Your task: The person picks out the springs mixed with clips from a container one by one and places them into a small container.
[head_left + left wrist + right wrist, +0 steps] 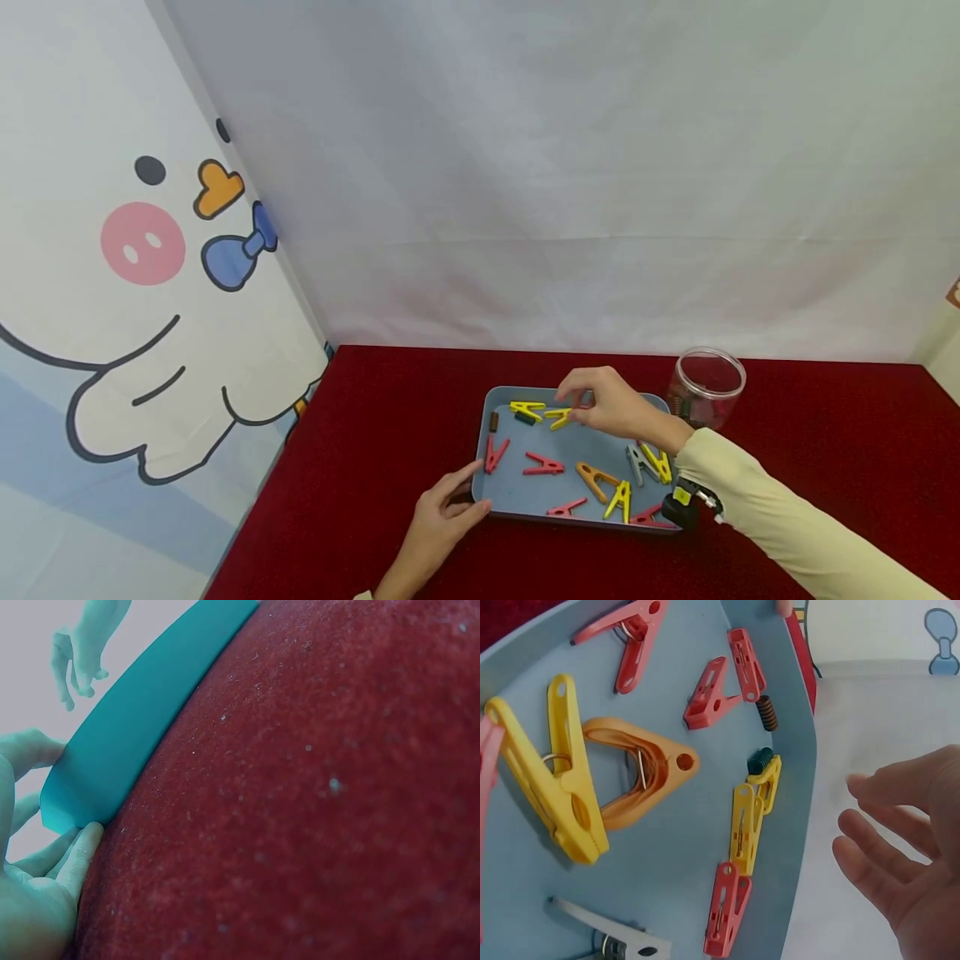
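Note:
A shallow blue-grey tray [517,502] holds several plastic spring clips in red, yellow, orange and grey. My left hand [438,517] grips the tray's near left corner, thumb along the front wall and fingers at the left side. Above the far part of the tray hovers my right hand [611,404], its fingers loosely bent with nothing between them. Near it in the right wrist view are a yellow clip [744,829] and a red clip [724,915]. A dark green coil [760,761] and a brown coil [766,714] lie along the same wall.
A clear round jar [707,379] with small dark and reddish items inside stands behind the tray's right end. Dark red cloth [360,467] covers the table. A white curtain [600,167] hangs behind, and a cartoon-printed sheet [142,350] is on the left.

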Demonstrator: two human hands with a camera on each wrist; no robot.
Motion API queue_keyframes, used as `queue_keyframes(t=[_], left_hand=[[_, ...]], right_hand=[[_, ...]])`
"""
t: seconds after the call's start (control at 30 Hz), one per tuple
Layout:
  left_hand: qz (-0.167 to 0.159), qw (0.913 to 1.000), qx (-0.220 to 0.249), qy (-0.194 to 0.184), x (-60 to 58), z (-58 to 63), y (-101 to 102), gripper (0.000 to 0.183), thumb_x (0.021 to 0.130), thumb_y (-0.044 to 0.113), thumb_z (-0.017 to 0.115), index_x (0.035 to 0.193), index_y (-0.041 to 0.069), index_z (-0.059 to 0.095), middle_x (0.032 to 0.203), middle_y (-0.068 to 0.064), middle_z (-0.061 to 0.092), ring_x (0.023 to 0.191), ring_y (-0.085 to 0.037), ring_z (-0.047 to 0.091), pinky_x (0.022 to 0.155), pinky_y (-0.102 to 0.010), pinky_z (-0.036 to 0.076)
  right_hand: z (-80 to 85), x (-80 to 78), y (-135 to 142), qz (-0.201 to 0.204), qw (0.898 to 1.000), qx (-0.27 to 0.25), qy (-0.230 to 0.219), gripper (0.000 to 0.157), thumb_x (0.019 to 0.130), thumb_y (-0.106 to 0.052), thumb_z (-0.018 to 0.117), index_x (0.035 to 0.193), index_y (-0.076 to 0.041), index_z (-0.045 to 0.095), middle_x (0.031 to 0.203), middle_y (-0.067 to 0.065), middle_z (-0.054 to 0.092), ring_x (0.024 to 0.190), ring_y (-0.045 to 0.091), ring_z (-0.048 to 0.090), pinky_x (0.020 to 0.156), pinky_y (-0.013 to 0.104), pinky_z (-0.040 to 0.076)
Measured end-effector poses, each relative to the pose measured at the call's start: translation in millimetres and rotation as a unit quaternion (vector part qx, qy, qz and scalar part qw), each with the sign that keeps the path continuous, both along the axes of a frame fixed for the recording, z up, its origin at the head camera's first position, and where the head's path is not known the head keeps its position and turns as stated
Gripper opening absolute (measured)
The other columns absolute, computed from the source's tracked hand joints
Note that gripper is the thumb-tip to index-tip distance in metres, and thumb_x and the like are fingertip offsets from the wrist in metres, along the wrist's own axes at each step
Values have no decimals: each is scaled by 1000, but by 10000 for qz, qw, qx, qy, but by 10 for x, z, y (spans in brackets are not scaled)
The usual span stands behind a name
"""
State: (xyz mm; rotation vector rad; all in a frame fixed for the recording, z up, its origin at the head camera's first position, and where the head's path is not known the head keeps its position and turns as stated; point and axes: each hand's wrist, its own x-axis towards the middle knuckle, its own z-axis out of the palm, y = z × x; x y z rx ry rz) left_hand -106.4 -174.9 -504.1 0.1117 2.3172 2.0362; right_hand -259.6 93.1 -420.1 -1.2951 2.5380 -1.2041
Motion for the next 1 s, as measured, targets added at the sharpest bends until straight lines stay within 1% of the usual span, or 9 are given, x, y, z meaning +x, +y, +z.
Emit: queue_keyframes(t=[0.1, 0.17, 0.27, 0.4, 0.53, 0.6, 0.8, 0.9, 1.0], left_hand=[[-10, 10000, -8, -5, -1, -6, -10, 55, 89, 18, 68, 140, 19, 48, 131, -15, 49, 118, -29, 50, 85, -24, 48], [-13, 10000, -23, -10, 0, -9, -15, 55, 89, 18, 68, 140, 19, 49, 131, -15, 49, 118, -29, 50, 85, -24, 48], [-12, 10000, -58, -28, 3, -11, -15, 54, 89, 18, 68, 139, 19, 49, 131, -15, 49, 117, -29, 50, 84, -24, 48], [-51, 9999, -99, -62, 7, -9, -1, 54, 89, 19, 68, 139, 19, 49, 132, -15, 48, 117, -29, 50, 84, -24, 48], [-80, 9997, -188, -96, 8, -6, 11, 54, 89, 21, 68, 139, 21, 49, 134, -13, 48, 118, -28, 50, 85, -24, 48], [-76, 9997, -209, -107, 7, -5, 9, 54, 89, 22, 69, 139, 21, 50, 134, -13, 48, 118, -28, 50, 85, -24, 48], [-28, 9999, -85, -55, 5, -19, -10, 54, 89, 19, 69, 139, 21, 49, 133, -14, 48, 118, -29, 50, 84, -24, 49], [1, 10000, -6, -34, 11, -17, -10, 55, 89, 17, 68, 140, 19, 48, 132, -15, 48, 119, -29, 49, 85, -24, 48], [0, 10000, 52, -60, 13, 16, -4, 55, 89, 15, 68, 140, 16, 48, 130, -17, 49, 120, -31, 49, 85, -24, 48]], right_hand=[[-15, 5, -71, 50, 10000, 73, -33, 22, 78, 3, 71, 94, -11, 72, 97, 5, 67, 71, 9, 59, 60, 28, 51], [-32, 12, -116, 89, 9998, 152, 22, 22, 78, 4, 71, 94, -11, 72, 97, 4, 66, 71, 8, 58, 60, 28, 51], [-75, 22, -176, 249, 9991, 305, 178, 23, 78, 6, 70, 95, -10, 72, 98, 5, 66, 71, 10, 59, 63, 32, 52], [-137, 41, -230, 385, 9972, 566, 289, 22, 80, 8, 67, 97, -6, 71, 99, 7, 65, 75, 17, 61, 68, 38, 53], [-180, 45, -278, 376, 9958, 753, 364, 22, 80, 9, 65, 98, -3, 71, 99, 6, 64, 79, 24, 62, 69, 39, 53], [-195, 38, -309, 402, 9951, 811, 410, 23, 80, 10, 64, 98, -2, 71, 99, 7, 64, 80, 25, 62, 69, 38, 53], [-256, -3, -412, 596, 9891, 1179, 647, 27, 78, 11, 63, 101, -3, 71, 104, 6, 63, 85, 24, 61, 71, 32, 51], [-280, -15, -466, 731, 9842, 1423, 758, 30, 78, 11, 62, 103, -3, 70, 107, 6, 62, 91, 22, 61, 75, 32, 51], [-289, -21, -520, 796, 9811, 1547, 843, 34, 77, 11, 60, 105, -4, 70, 109, 6, 62, 95, 21, 61, 78, 33, 52]])
